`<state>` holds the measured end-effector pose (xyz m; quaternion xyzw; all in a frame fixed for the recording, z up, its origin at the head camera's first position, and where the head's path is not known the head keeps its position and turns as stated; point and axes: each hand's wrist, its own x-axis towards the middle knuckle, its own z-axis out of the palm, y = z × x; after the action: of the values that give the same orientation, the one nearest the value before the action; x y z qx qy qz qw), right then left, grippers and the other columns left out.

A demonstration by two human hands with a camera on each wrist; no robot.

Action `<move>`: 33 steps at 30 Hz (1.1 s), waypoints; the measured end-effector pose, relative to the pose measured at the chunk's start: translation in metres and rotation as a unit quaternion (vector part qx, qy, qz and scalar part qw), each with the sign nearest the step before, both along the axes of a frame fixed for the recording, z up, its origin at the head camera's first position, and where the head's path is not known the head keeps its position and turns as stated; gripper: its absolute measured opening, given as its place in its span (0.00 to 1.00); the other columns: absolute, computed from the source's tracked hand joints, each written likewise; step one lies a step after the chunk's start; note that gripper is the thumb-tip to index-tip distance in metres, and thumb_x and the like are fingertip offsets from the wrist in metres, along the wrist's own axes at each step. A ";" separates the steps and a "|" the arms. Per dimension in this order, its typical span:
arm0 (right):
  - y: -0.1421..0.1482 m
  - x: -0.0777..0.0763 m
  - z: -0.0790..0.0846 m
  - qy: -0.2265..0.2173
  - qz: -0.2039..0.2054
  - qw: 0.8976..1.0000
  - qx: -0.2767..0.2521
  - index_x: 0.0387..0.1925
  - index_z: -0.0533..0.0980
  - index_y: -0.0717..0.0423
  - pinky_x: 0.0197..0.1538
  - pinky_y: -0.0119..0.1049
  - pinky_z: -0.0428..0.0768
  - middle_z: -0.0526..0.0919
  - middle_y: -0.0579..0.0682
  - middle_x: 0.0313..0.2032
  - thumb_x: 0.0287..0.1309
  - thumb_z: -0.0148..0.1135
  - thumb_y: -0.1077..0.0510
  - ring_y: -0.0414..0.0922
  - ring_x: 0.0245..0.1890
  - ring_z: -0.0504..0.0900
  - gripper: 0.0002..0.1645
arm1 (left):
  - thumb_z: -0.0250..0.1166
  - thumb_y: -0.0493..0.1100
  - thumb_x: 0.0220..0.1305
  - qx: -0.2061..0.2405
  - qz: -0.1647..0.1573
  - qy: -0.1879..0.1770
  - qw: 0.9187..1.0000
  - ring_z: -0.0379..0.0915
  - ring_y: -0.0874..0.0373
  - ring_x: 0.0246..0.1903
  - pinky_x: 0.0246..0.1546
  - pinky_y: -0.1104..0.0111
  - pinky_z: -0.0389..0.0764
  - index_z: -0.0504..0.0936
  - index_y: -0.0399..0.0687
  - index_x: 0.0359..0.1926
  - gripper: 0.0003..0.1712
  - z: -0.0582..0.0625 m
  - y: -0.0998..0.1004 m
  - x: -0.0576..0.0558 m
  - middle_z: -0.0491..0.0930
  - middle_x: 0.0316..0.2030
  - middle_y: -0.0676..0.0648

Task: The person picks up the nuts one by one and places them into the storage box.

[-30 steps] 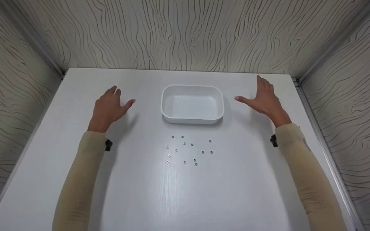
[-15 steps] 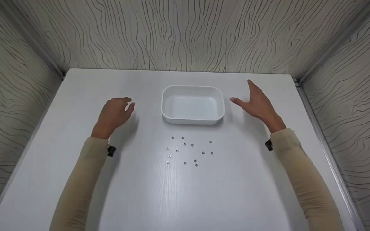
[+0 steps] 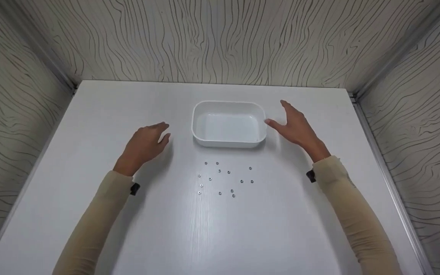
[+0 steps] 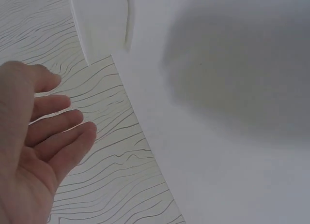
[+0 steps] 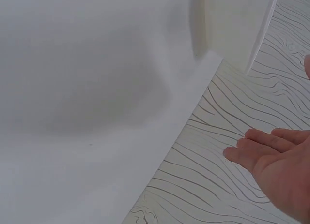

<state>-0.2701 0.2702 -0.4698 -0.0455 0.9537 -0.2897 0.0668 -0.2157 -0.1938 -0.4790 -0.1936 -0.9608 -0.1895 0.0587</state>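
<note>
A white rectangular tub (image 3: 229, 144) with rounded corners stands towards the back of the table; its inside shows bare. My left hand (image 3: 146, 145) hovers to its left, fingers loosely bent, thumb apart, holding nothing. On the other side my right hand (image 3: 295, 126) has its fingers extended and the thumb tip right at the tub's right rim in the head view. In the left wrist view the tub's side (image 4: 99, 21) shows beyond the left hand (image 4: 48, 141). The right wrist view has the tub's wall (image 5: 235, 25) above the right hand (image 5: 276, 161).
Several small metal nuts (image 3: 219, 171) lie scattered on the white table (image 3: 166, 236) in front of the tub. Wood-grain-patterned panels (image 3: 220, 42) rise at the back and both sides. Black wrist cameras (image 3: 135, 188) sit at the sleeve cuffs.
Both hands have moved inward towards the tub, the left also nearer the front edge. The left fingers have bent slightly more. The tub and the nuts have stayed in place.
</note>
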 end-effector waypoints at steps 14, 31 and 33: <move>-0.023 0.002 -0.016 0.002 0.015 1.000 0.002 0.85 0.42 0.59 0.87 0.60 0.50 0.45 0.62 0.85 0.68 0.55 0.23 0.61 0.85 0.46 0.66 | 0.66 0.38 0.73 -0.030 -0.057 0.077 0.995 0.86 0.40 0.57 0.55 0.52 0.90 0.83 0.34 0.59 0.17 -0.017 0.019 0.026 0.86 0.58 0.33; -0.047 0.002 -0.037 0.027 0.025 0.999 0.014 0.84 0.43 0.64 0.86 0.57 0.53 0.47 0.64 0.84 0.76 0.56 0.37 0.61 0.85 0.50 0.55 | 0.67 0.36 0.71 -0.034 -0.111 0.069 0.991 0.88 0.43 0.55 0.53 0.53 0.91 0.85 0.35 0.58 0.17 -0.041 0.039 0.052 0.88 0.55 0.36; -0.048 0.002 -0.038 0.025 0.024 0.999 0.016 0.84 0.42 0.63 0.87 0.57 0.52 0.46 0.63 0.84 0.76 0.55 0.38 0.61 0.85 0.49 0.54 | 0.66 0.36 0.72 -0.038 -0.116 0.058 0.991 0.89 0.45 0.53 0.53 0.54 0.91 0.85 0.36 0.58 0.16 -0.043 0.042 0.055 0.89 0.54 0.37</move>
<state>-0.2685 0.2218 -0.5078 -0.0741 0.9582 -0.2718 0.0504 -0.1611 -0.1518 -0.5222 -0.3167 -0.9332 -0.1470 0.0850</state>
